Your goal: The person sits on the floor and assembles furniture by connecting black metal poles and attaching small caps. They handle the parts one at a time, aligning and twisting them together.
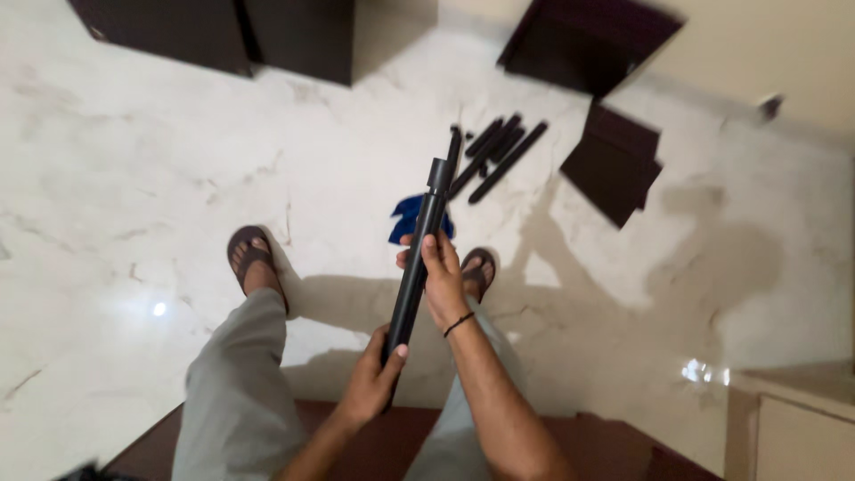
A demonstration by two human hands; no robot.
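Note:
I hold a long black tube (426,233) slanted up and away from me over a white marble floor. My left hand (372,379) grips its lower end near my lap. My right hand (439,276), with a dark band on the wrist, wraps around the tube's middle. The tube's upper end has a thicker collar with a thinner rod (452,150) sticking out. Beyond it, several more black tubes (499,153) lie together on the floor. A blue cloth (408,216) lies behind the tube near my right foot.
Dark brown boards (614,160) lie flat on the floor at the upper right, and dark cabinet pieces (267,36) stand at the top. My feet in sandals (252,258) rest on the floor. I sit on a dark red-brown surface (606,445). A beige cabinet (793,428) stands lower right.

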